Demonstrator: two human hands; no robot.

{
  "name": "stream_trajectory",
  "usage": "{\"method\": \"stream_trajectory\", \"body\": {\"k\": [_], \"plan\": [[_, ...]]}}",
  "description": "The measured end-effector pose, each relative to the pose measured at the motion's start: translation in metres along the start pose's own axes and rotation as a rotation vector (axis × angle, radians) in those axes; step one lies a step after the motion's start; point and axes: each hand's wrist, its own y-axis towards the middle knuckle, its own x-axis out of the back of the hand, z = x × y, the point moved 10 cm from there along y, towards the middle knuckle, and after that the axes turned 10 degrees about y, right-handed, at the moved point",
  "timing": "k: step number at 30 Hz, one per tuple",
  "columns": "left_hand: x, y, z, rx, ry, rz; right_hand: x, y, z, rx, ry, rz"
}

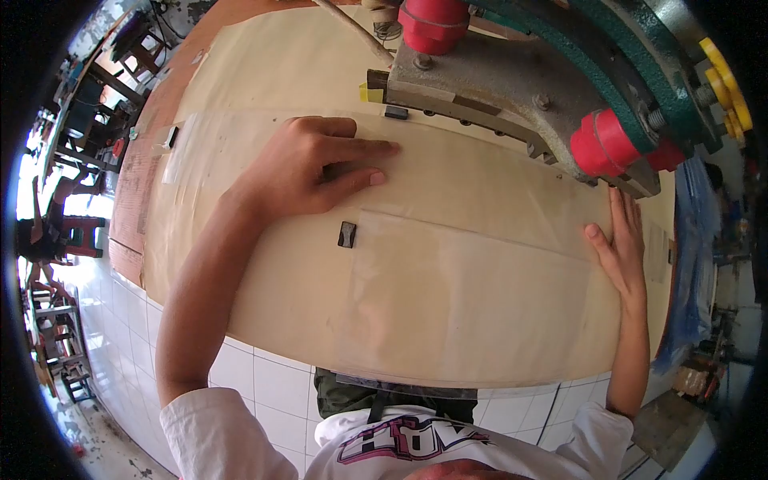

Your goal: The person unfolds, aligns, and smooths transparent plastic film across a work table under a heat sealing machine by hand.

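Clear plastic sheeting (472,296) lies on a cream-coloured table surface (272,296). On the sheeting rests my left hand (320,164), its index finger and thumb stretched out and its other fingers curled, holding nothing. My right hand (622,244) lies flat at the right side, fingers extended, its tips beside the end of a metal bar (472,112) of the machine. A small black block (346,234) sits below my left hand, and another dark block (396,113) is just above its index fingertip.
The green machine (616,72) with red knobs (604,144) and a yellow handwheel (728,92) overhangs the upper right. A black piece (173,137) lies at the table's left. Stools (80,236) stand farther left; blue plastic (694,256) hangs at the right.
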Motion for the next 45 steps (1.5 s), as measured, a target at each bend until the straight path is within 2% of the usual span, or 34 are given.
{"method": "stream_trajectory", "body": {"k": [12,14,21,25,30,39,45], "plan": [[0.000,0.001,-0.001,0.016,-0.001,0.010,-0.001,-0.002,-0.006,0.003,0.001,0.001],[0.005,0.000,-0.004,-0.031,-0.047,-0.071,0.001,-0.001,-0.004,0.021,0.004,-0.010],[0.001,0.002,-0.003,0.010,-0.074,-0.029,0.000,-0.004,-0.007,-0.018,-0.016,-0.015],[0.003,0.003,-0.002,0.022,-0.018,-0.073,0.006,-0.004,0.003,0.065,-0.012,-0.069],[0.002,0.004,-0.001,0.010,-0.042,-0.108,0.008,-0.003,0.006,0.024,-0.002,-0.069],[-0.001,0.004,0.002,0.091,-0.060,-0.046,0.006,-0.005,-0.006,0.000,-0.053,-0.091],[0.001,0.006,-0.002,0.068,-0.030,-0.050,0.006,-0.003,-0.005,0.005,-0.033,-0.081]]}}
